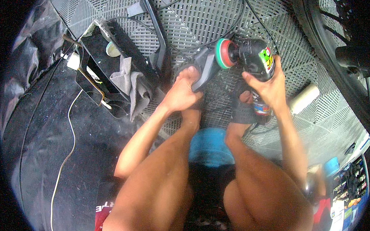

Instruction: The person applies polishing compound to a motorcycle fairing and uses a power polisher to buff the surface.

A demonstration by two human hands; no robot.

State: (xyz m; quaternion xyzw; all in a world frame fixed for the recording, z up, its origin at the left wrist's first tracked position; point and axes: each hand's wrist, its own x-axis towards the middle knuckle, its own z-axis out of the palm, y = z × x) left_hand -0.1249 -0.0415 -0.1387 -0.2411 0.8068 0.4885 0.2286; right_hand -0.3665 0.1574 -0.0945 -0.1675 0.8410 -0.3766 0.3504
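My left hand [182,94] grips a dark grey plastic piece [205,67] above my left foot. My right hand [267,83] is wrapped around the black body of a power polisher [251,61], which bears a bright label with writing. Its round pad [225,53], red with a green face, points left at the plastic piece. Whether pad and piece touch is hard to tell. Below my right hand, a dark bottle [261,109] with a label stands or lies beside my right foot, partly hidden by my hand and wrist.
At left, a black open box [113,64] holds small items, with a grey cloth [129,83] over its edge. A curved black trim part [156,29] lies on the grey slatted floor [194,18]. Cables [237,28] cross the floor. A whitish cylinder [304,98] lies right; something blue [211,144] is between my legs.
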